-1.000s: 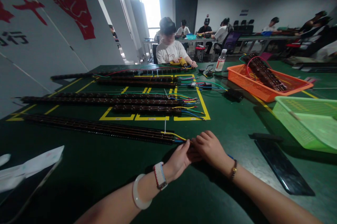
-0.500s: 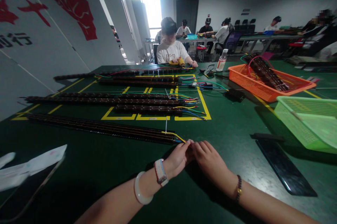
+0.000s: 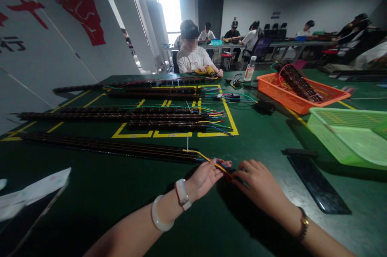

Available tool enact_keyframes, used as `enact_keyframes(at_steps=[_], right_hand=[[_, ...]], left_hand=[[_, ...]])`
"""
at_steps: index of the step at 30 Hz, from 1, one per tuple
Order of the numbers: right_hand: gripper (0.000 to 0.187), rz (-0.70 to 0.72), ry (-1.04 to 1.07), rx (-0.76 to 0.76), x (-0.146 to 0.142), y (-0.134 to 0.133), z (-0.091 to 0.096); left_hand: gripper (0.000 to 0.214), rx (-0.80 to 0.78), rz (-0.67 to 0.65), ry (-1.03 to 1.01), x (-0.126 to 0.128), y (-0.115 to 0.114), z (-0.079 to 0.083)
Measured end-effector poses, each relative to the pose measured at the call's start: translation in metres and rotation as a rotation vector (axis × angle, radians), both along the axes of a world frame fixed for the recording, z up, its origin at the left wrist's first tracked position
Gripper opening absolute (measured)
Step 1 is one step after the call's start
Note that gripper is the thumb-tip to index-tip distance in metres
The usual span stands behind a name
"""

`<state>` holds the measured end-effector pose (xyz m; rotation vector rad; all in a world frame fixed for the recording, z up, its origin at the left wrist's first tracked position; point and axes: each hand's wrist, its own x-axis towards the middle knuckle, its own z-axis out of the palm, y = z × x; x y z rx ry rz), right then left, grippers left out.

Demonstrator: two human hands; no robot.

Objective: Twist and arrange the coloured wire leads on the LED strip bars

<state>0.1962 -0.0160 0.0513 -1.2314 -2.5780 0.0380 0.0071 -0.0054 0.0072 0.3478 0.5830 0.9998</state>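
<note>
A long black wire harness lies across the near part of the table. A white cable tie stands up close to its right end. Yellow, blue and red wires come out of that end. My left hand is turned palm up, its fingers curled loosely around these wires. Just right of it, my right hand pinches the wires near their ends, palm down. Its fingers partly hide the wire tips, and a bit of green wire shows below them.
More black harnesses lie behind on yellow-taped areas. On the right are an orange basket, a green basket and a black phone. Across the table a person handles a yellow tool. A bottle stands nearby.
My right hand has moved right, away from my left hand, along the wires. My left hand has turned more palm up and its fingers have loosened, so more wire shows. The view has shifted slightly.
</note>
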Motion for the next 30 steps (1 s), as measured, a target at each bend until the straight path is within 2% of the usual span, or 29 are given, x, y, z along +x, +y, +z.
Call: enact_keyframes(at_steps=[4, 8, 13, 17, 21, 24, 30], right_hand=[[0.007, -0.054, -0.086, 0.104, -0.007, -0.005, -0.011], [0.007, -0.02, -0.004, 0.022, -0.008, -0.006, -0.017], [0.005, -0.025, 0.136, -0.081, -0.008, -0.008, -0.006], [0.008, -0.018, 0.162, -0.034, -0.006, -0.003, 0.008], [0.014, -0.053, 0.042, 0.099, -0.001, 0.014, 0.015], [0.018, -0.11, -0.037, 0.198, 0.003, 0.034, 0.014], [0.018, -0.174, -0.082, 0.228, 0.001, 0.073, -0.01]], left_hand=[[0.016, 0.006, -0.001, 0.004, 0.0, 0.0, -0.001], [0.012, 0.001, 0.02, -0.003, 0.001, -0.001, -0.003], [0.016, 0.02, 0.016, 0.027, 0.003, -0.001, -0.005], [0.02, 0.03, 0.017, 0.059, 0.004, -0.003, 0.0], [0.023, 0.033, 0.003, 0.096, 0.005, -0.005, 0.006], [0.022, 0.006, 0.046, 0.119, 0.006, -0.006, 0.007], [0.024, 0.018, 0.095, 0.1, 0.005, -0.006, 0.001]])
